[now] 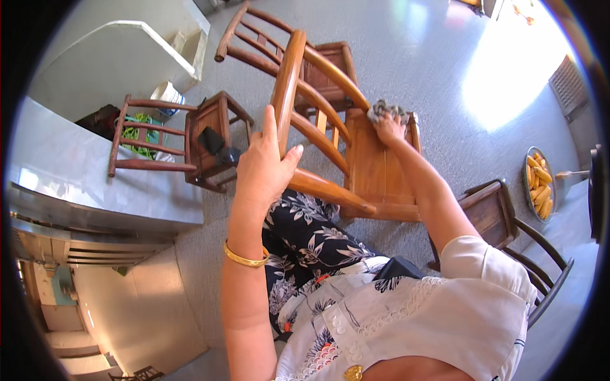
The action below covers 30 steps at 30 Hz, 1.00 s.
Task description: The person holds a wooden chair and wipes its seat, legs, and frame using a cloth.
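A light brown wooden chair (381, 171) stands before me, its slatted back leaning towards the camera. My left hand (268, 159) holds the top rail of the chair back (289, 71), thumb on one side and fingers along the other. At the far edge of the seat, my right hand (391, 127) presses a crumpled grey cloth (387, 110) where a curved back post meets the seat. The fingers of that hand are partly hidden in the cloth.
Darker wooden chairs stand beyond (331, 71), at the left (209, 138) with a black object on its seat, and at the right (486, 214). A basket of corn cobs (528, 190) lies far right. A white bucket (167, 97) stands near a tiled counter (95, 166).
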Available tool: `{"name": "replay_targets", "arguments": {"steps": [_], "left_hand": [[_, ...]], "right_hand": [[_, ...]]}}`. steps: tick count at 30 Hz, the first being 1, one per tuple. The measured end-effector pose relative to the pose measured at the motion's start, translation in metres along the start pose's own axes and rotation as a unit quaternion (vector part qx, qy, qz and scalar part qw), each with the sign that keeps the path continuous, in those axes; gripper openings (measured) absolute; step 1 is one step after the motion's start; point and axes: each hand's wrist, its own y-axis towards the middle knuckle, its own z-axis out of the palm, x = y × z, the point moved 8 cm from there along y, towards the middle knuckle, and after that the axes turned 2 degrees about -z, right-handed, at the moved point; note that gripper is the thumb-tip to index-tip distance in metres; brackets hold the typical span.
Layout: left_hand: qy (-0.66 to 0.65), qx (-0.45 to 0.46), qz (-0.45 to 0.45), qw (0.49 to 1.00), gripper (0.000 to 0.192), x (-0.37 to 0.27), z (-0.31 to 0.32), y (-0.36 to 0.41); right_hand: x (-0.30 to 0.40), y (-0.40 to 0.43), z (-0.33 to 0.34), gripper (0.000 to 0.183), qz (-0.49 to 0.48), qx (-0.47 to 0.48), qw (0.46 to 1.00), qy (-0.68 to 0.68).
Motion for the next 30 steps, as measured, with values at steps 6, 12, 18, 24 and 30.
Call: {"name": "replay_targets", "arguments": {"steps": [6,12,18,24,30], "left_hand": [[-0.006,0.001,-0.009,1.0,0.076,0.004,0.005,-0.001],[-0.017,0.034,-0.046,0.998,0.082,0.004,0.004,-0.002],[-0.021,0.041,-0.031,0.998,0.087,0.007,0.01,0.005],[-0.055,0.032,-0.017,0.998,0.086,0.028,0.004,0.006],[-0.111,0.024,-0.016,0.993,0.083,0.064,-0.002,0.005]], "right_hand": [[0.024,-0.051,0.018,0.036,-0.065,0.059,0.995,-0.047],[0.038,-0.112,0.035,0.033,-0.176,0.107,0.975,-0.083],[0.02,-0.146,0.016,0.041,-0.145,0.163,0.974,0.067],[-0.033,-0.118,-0.003,0.043,0.051,0.204,0.841,0.498],[-0.098,-0.03,-0.07,0.045,0.088,-0.123,0.851,0.503]]}}
